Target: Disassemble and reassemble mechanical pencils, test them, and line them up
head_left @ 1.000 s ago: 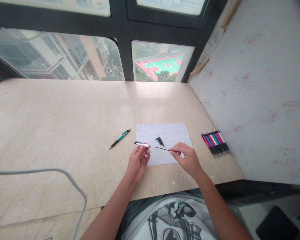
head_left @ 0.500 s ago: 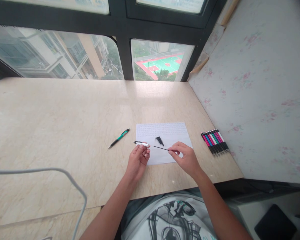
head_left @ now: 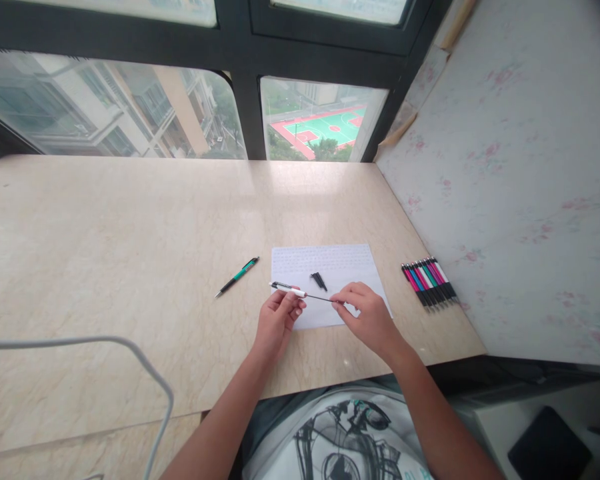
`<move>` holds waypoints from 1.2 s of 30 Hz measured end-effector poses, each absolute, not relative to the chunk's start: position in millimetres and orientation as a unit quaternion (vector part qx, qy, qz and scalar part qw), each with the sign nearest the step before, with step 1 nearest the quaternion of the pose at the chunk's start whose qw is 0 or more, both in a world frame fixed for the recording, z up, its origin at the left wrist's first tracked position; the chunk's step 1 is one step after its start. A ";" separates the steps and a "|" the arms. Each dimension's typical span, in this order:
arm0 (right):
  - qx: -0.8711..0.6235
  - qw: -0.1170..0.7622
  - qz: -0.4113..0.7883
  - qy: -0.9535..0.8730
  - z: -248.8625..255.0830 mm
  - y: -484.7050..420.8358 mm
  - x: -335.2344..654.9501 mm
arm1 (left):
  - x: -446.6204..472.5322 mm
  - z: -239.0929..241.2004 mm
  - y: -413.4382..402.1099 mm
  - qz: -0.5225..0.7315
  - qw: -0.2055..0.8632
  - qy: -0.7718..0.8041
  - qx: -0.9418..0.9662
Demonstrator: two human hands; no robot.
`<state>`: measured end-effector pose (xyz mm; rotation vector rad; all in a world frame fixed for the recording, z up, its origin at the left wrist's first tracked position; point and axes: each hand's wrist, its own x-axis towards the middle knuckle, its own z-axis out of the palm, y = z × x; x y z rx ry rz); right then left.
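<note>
Between thumb and fingers, my left hand (head_left: 279, 322) pinches a white pen barrel (head_left: 295, 291) with a black clip at its left end. A thin dark ink refill (head_left: 319, 298) is pinched in my right hand (head_left: 363, 313). The refill's left tip meets the open right end of the barrel; how far inside it sits I cannot tell. Both hands are over a sheet of paper (head_left: 325, 257) with lines of writing. Small black pen parts (head_left: 319, 281) lie on the sheet just beyond my hands.
Left of the paper lies a green and black pen (head_left: 237, 277). Several coloured pens (head_left: 429, 285) lie in a row by the wallpapered wall (head_left: 525, 200). A grey cable (head_left: 145, 360) arches over the near left of the stone-patterned tabletop (head_left: 105, 253). Windows stand behind.
The gap between refill and barrel has closed: the refill's tip now meets the barrel's open end. My right hand has shifted slightly left, and the barrel slightly right.
</note>
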<state>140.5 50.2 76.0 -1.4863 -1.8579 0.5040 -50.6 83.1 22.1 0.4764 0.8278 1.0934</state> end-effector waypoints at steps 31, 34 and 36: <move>-0.609 0.403 0.386 -0.563 70.3 49.9 121.9 | -49.3 23.9 79.9 0.480 0.752 0.380 0.246; -0.607 0.418 0.392 -0.551 62.5 54.9 129.3 | -49.1 24.6 81.1 0.483 0.757 0.383 0.219; -0.629 0.412 0.367 -0.548 51.7 61.0 135.4 | -49.1 24.4 82.2 0.491 0.758 0.379 0.203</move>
